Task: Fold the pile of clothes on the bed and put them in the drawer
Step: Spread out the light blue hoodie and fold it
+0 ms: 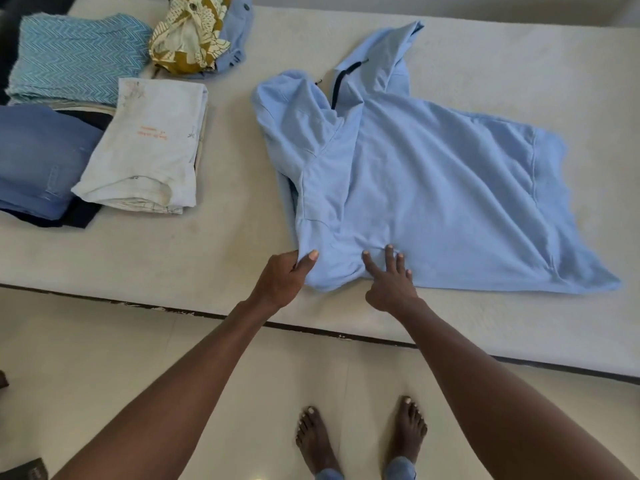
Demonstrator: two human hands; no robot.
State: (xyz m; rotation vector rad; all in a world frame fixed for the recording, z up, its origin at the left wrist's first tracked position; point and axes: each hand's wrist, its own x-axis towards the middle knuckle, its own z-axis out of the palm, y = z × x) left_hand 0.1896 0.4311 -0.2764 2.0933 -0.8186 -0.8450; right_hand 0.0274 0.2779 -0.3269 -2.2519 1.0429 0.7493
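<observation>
Mid-fold near the bed's (242, 299) front edge, the left hand (282, 280) pinches the hoodie's (433, 188) folded-in side, the right hand (389, 278) presses flat; the other side likely folds next.

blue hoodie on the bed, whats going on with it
A person is folding the light blue hoodie spread on the bed. The left hand pinches its near edge while the right hand presses flat on the fabric. Folded clothes are stacked at the left of the bed.
</observation>
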